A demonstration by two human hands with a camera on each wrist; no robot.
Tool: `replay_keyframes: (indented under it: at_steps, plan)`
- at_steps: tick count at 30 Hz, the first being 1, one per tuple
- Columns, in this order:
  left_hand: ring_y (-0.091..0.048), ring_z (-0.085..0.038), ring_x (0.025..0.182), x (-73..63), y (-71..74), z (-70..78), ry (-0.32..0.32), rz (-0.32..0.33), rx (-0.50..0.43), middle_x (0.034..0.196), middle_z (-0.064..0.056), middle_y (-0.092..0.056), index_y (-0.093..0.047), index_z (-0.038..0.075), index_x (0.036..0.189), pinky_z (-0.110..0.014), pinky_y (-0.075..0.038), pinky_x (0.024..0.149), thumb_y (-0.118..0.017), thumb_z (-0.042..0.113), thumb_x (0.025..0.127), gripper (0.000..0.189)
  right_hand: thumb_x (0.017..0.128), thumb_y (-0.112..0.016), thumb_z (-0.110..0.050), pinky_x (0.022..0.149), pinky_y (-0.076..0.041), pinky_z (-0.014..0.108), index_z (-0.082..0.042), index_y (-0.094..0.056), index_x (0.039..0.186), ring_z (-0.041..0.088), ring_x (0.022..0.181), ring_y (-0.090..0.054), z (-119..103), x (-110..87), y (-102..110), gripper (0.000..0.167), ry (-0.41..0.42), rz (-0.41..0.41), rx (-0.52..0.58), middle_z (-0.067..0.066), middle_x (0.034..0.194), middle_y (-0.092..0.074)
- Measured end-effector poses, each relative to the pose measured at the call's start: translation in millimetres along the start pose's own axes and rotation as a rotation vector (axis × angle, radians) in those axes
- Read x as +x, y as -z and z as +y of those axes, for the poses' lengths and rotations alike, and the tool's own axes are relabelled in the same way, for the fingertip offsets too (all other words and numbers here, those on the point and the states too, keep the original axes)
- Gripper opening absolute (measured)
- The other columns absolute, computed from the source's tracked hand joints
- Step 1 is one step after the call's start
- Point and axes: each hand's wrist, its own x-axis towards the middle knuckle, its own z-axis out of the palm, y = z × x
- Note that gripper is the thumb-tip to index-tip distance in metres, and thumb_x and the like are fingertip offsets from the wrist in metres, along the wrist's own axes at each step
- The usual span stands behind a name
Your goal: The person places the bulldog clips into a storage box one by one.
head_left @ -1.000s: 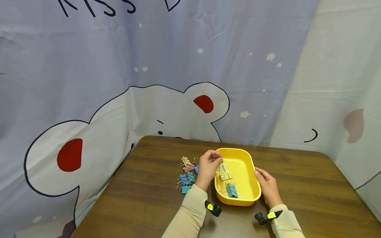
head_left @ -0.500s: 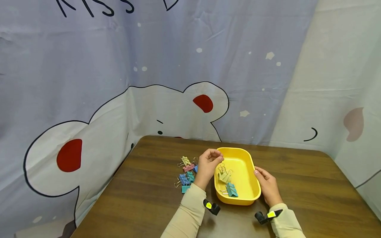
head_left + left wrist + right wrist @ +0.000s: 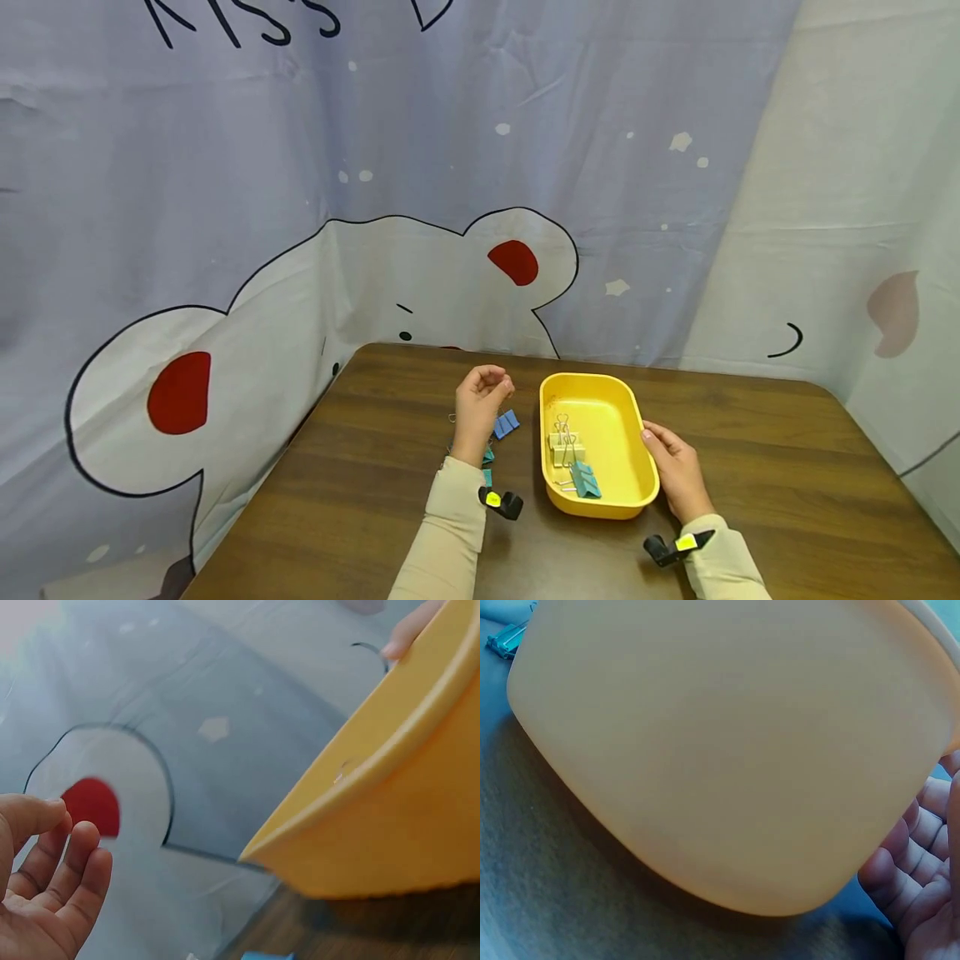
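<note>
My left hand (image 3: pixel 480 412) hovers over the binder clips left of the yellow tray (image 3: pixel 618 450), fingers loosely bent. In the left wrist view that hand (image 3: pixel 56 874) holds nothing. A blue binder clip (image 3: pixel 506 423) lies by it, and teal clips (image 3: pixel 487 455) show partly behind the wrist; the others are hidden. At the tray's right side my right hand (image 3: pixel 677 471) grips the rim, thumb on top. The right wrist view shows its fingers (image 3: pixel 915 862) along the outer wall. Inside the tray, on its left, lie pale yellow binder clips (image 3: pixel 567 452) and a teal clip (image 3: pixel 585 481).
Everything stands on a brown wooden table (image 3: pixel 360 467). A printed curtain (image 3: pixel 420 167) hangs behind the table's far edge and along its left side. A black wrist camera (image 3: pixel 501 502) sits on the left sleeve, another camera (image 3: pixel 675 547) on the right.
My left hand has let go of a pale yellow binder clip in the tray, then moved left out over the clips on the table. The right hand stays at the tray's rim.
</note>
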Motion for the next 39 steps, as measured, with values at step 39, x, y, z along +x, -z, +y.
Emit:
replay_keyframes:
  at_steps: [39]
  plan:
    - [-0.059,-0.013,0.083,20.8,87.0,-38.5,0.241,0.256,0.197,0.1,-0.013,-0.065,-0.064,-0.004,0.112,-0.039,-0.057,0.08,-0.071,-0.006,0.089,0.024,0.104,-0.057,-0.035,0.077,-0.057,0.022,0.004,-0.056,0.14,0.005,0.093,-0.068,0.3,-0.6,0.0,0.053,-0.012,0.007,-0.014,0.007,0.121,-0.069]
